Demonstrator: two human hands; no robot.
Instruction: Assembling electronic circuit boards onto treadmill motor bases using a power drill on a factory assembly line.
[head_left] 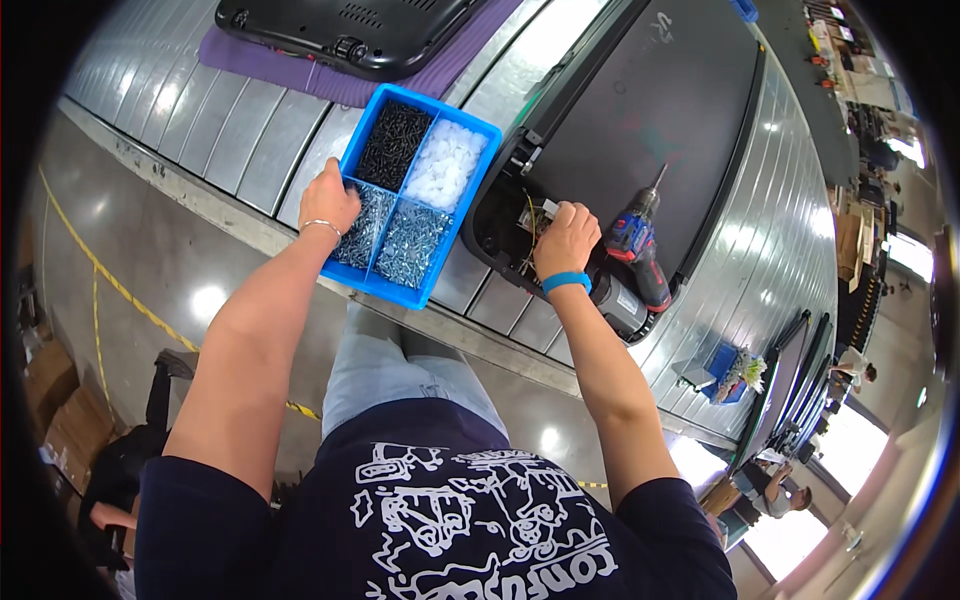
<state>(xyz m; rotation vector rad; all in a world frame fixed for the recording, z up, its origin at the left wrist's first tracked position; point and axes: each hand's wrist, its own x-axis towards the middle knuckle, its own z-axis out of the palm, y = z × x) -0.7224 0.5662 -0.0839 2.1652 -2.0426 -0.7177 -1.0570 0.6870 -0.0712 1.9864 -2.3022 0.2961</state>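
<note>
My left hand [329, 203] is at the left wall of a blue divided parts bin [462, 232], its fingers bent over the rim beside silver screws [366, 222]. The other compartments hold black screws [396, 143], white plastic pieces [443, 165] and more silver screws [411, 243]. My right hand [568, 240] is closed over the open end of a long black machine deck [640, 105], next to thin wires [531, 222]. Its fingertips are hidden, so what they pinch cannot be made out. Just right of it, a red and blue cordless drill [636, 240] lies on the deck, bit pointing away.
A motor [617, 303] sits in the deck's near end. The deck rests on a slatted metal conveyor [262, 140]. At the far left, a black molded cover [350, 30] lies on a purple mat [235, 62]. Rightward, a blue box [724, 372] stands near stacked dark panels [790, 385].
</note>
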